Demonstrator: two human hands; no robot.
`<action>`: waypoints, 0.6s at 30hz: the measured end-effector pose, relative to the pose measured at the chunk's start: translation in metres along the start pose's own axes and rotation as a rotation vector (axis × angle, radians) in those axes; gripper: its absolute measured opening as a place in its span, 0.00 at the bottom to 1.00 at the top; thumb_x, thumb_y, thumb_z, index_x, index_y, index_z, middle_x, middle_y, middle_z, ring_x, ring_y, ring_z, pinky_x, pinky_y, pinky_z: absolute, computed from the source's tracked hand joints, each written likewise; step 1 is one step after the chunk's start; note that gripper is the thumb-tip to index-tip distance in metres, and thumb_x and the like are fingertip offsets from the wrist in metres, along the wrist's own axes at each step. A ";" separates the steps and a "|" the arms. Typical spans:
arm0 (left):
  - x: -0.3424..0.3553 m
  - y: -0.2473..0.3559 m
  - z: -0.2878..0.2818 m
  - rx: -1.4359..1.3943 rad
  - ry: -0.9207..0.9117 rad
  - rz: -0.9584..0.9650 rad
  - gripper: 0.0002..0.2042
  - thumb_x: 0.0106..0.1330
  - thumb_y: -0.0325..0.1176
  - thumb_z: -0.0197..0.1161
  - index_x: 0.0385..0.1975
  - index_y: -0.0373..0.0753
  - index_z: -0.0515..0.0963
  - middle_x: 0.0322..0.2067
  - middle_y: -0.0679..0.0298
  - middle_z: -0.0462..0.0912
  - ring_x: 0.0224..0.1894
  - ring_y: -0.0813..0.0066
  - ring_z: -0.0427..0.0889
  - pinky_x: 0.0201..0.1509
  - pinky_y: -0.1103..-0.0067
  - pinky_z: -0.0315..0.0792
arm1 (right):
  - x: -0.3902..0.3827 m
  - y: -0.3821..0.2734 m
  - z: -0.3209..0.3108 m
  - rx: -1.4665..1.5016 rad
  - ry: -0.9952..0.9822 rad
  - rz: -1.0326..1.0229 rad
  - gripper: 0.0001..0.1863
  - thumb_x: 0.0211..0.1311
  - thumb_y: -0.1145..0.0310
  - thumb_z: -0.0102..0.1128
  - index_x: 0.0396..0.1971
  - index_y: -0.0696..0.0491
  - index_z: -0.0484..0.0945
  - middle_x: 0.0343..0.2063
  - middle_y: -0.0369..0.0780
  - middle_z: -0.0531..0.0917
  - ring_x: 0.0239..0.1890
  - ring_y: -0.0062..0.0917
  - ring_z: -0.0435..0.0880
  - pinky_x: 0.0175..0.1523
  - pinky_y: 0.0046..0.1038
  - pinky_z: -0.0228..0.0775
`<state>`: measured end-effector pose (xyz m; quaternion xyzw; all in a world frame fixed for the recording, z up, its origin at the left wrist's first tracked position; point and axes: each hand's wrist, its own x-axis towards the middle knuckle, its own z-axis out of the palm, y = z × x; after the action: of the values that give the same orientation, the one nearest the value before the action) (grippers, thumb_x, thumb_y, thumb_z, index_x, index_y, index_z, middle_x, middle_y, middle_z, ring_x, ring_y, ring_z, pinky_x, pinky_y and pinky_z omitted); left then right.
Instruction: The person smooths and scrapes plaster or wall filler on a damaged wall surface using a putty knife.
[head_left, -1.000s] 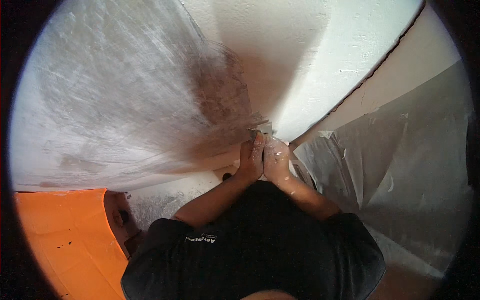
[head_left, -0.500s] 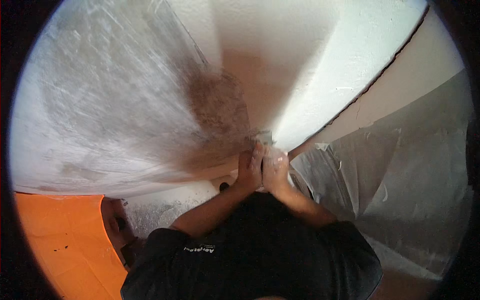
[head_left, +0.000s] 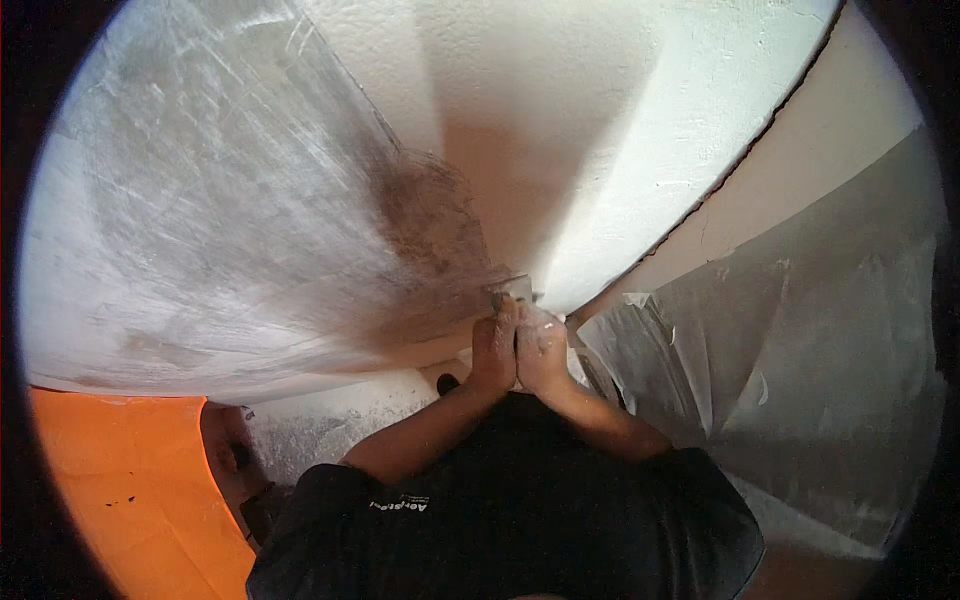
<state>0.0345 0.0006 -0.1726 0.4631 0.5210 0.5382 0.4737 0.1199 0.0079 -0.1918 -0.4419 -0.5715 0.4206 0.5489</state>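
Observation:
Both my hands are side by side at the centre, close to where the grey-smeared surface [head_left: 230,190] meets the white wall [head_left: 540,80]. My left hand [head_left: 493,352] and my right hand [head_left: 542,350] are closed around a small flat scraper-like tool [head_left: 516,289]. Its pale end shows past my fingertips, and the rest is hidden in my grip. That end is at the lower tip of the dark grey smear, touching or very near the surface. Whitish residue marks the fingers of my right hand.
To the right, a grey plastic sheet [head_left: 800,330] hangs in folds beside a beige surface bordered by a dark ragged crack [head_left: 740,165]. An orange sheet [head_left: 135,480] is at the lower left. Between it and me lies a white-speckled floor area [head_left: 335,415].
My hands and the tool have shifted slightly down and left, toward my body. The view has tilted a little. My grip looks the same.

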 end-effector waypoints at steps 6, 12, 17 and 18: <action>0.000 -0.003 0.001 -0.114 0.018 -0.074 0.24 0.76 0.47 0.45 0.27 0.31 0.76 0.25 0.66 0.78 0.30 0.80 0.72 0.34 0.76 0.68 | 0.000 -0.006 0.000 -0.047 0.004 -0.080 0.13 0.69 0.68 0.45 0.35 0.61 0.78 0.27 0.52 0.80 0.28 0.45 0.79 0.34 0.37 0.70; 0.004 -0.002 0.000 0.007 -0.007 0.014 0.26 0.76 0.49 0.45 0.26 0.30 0.76 0.23 0.65 0.78 0.29 0.78 0.74 0.34 0.75 0.70 | 0.002 0.001 -0.006 -0.121 -0.004 -0.100 0.13 0.69 0.69 0.46 0.31 0.61 0.77 0.24 0.53 0.78 0.27 0.48 0.78 0.32 0.39 0.68; -0.004 -0.003 0.003 0.058 0.026 -0.132 0.26 0.76 0.49 0.46 0.28 0.29 0.77 0.26 0.64 0.80 0.30 0.78 0.75 0.35 0.76 0.71 | -0.003 0.005 -0.006 -0.065 -0.011 -0.038 0.12 0.68 0.70 0.48 0.33 0.62 0.78 0.26 0.53 0.80 0.29 0.47 0.80 0.34 0.39 0.70; -0.005 -0.011 0.004 0.058 0.025 -0.134 0.26 0.76 0.49 0.46 0.28 0.29 0.77 0.26 0.64 0.80 0.30 0.78 0.75 0.35 0.76 0.71 | -0.006 0.008 -0.006 -0.077 -0.017 -0.065 0.12 0.68 0.70 0.48 0.34 0.62 0.79 0.27 0.53 0.80 0.30 0.46 0.81 0.36 0.38 0.71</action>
<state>0.0390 -0.0042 -0.1838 0.4340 0.5722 0.4955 0.4886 0.1267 0.0042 -0.2004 -0.4405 -0.6059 0.3838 0.5399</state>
